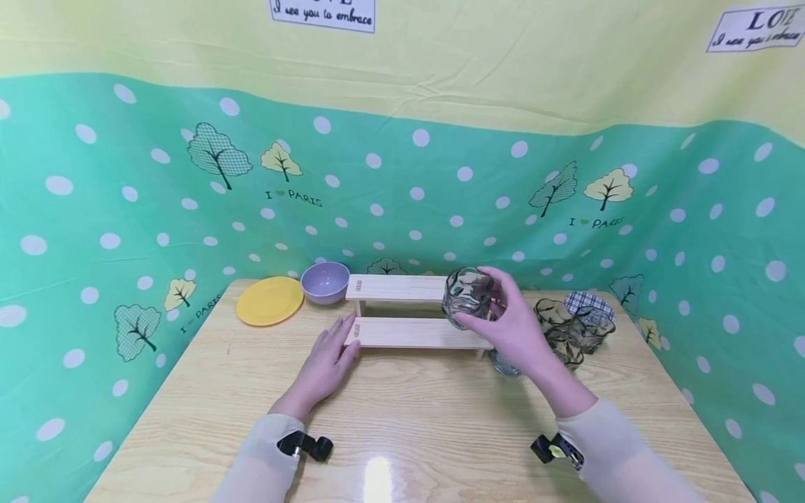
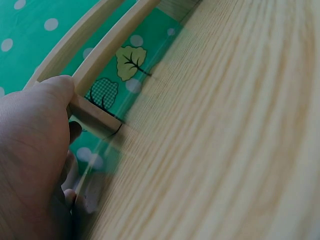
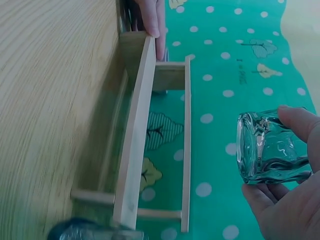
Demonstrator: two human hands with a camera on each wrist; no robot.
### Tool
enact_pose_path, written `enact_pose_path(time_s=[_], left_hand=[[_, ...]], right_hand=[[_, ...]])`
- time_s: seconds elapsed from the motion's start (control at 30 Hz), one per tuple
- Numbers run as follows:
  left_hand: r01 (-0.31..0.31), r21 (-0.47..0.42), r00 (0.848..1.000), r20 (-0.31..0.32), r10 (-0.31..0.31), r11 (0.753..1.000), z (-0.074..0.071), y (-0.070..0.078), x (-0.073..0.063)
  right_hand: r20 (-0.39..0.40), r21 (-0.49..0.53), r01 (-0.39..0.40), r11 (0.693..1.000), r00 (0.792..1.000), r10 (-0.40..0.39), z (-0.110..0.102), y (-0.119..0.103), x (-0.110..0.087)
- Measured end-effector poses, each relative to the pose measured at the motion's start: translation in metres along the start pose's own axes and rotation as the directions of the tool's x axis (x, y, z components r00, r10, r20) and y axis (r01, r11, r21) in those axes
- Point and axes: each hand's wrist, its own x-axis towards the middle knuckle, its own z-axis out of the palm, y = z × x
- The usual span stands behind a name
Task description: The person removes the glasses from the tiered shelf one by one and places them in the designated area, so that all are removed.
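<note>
A two-tier wooden rack (image 1: 415, 333) stands at the back of the table. My left hand (image 1: 323, 367) holds the left end of its lower board, thumb at the front corner and fingers at the end; in the left wrist view the thumb lies at the board's corner and fingertips show below. My right hand (image 1: 512, 325) grips a clear, wavy-sided drinking glass (image 3: 270, 145) between thumb and fingers. In the head view the glass is tilted on its side and overlaps the right part of both boards. Another glass (image 1: 506, 363) stands by the rack's right end, partly hidden by the right hand.
Several wavy glasses (image 1: 566, 328) cluster at the right, beside a blue checked piece (image 1: 590, 304). A yellow plate (image 1: 270, 300) and a purple bowl (image 1: 325, 283) are at the back left. A green dotted curtain (image 1: 415, 202) hangs behind the wooden table (image 1: 402, 419).
</note>
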Motion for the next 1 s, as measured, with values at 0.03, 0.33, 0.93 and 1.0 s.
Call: enact_pose_path(time_s=[0.03,0.33,0.93,1.0], left_hand=[[0.001,0.001,1.0,0.001,-0.001,1.0,0.0,0.0,0.0],[0.003,0.003,1.0,0.001,-0.003,1.0,0.0,0.001,-0.001],[0.018,-0.003,1.0,0.011,-0.018,1.0,-0.002,0.001,-0.002],[0.021,-0.008,1.0,0.014,-0.021,1.0,-0.002,0.001,-0.001]], right_hand=[[-0.006,-0.011,-0.003,1.0,1.0,0.003,-0.004,0.001,-0.002],[-0.06,-0.105,-0.021,0.994,0.998,0.015,-0.042,0.01,-0.021],[-0.19,-0.211,-0.113,0.971,0.979,0.072,-0.114,0.043,-0.053],[-0.202,-0.219,-0.125,0.968,0.976,0.081,-0.122,0.049,-0.056]])
